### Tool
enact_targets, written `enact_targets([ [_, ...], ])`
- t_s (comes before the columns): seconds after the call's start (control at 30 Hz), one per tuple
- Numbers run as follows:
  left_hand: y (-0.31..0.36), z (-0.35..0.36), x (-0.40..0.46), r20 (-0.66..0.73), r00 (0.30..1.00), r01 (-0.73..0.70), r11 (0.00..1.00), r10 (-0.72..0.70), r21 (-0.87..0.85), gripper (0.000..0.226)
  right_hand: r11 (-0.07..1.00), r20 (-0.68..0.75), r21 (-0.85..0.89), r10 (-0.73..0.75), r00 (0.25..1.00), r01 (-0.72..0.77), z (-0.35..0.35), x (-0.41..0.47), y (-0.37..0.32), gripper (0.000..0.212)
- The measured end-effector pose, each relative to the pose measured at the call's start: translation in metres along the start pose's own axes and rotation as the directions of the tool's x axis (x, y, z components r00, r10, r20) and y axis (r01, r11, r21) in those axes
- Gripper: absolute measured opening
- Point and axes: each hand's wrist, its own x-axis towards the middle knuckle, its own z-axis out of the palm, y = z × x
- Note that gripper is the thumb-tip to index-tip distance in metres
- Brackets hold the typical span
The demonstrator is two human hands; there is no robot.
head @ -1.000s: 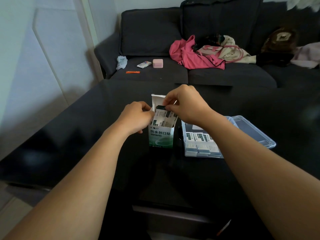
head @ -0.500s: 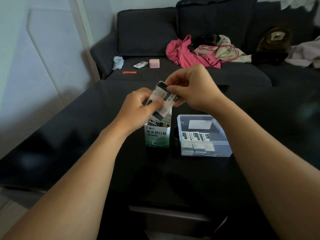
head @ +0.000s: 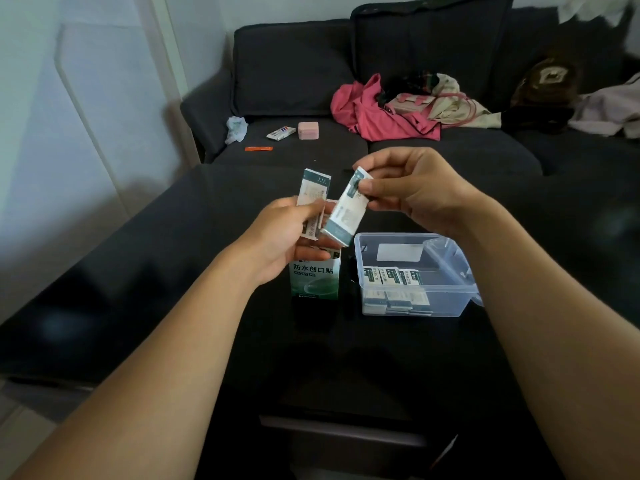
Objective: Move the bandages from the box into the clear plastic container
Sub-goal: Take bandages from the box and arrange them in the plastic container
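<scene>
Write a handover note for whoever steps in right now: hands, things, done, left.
Left hand pinches a small stack of white-and-teal wrapped bandages above the green-and-white cardboard bandage box.
Right hand pinches a second stack of wrapped bandages, also in the air.
Done: a layer of bandages lies in the open clear plastic container beside the box.
Left: put both stacks in; check the box for more.

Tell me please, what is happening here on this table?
A person is moving bandages from a box into a clear plastic container. The left hand holds one small stack of bandages and the right hand pinches another stack, both above the open box. Some bandages already lie in the container, beside the box on the dark table.
</scene>
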Motion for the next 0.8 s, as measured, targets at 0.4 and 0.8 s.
enact_targets([
  [0.4, -0.007, 0.024, -0.005, 0.163, 0.985, 0.035, 0.993, -0.054, 0.116, 0.03, 0.841, -0.062, -0.513, -0.233, 0.971, 0.169, 0.021, 0.006, 0.011, 0.03],
  [0.8, -0.01, 0.025, 0.002, 0.037, 0.999, -0.035, 0.977, 0.028, 0.209, 0.015, 0.577, 0.154, -0.772, -0.237, 0.959, 0.266, 0.04, 0.0, 0.007, 0.037],
])
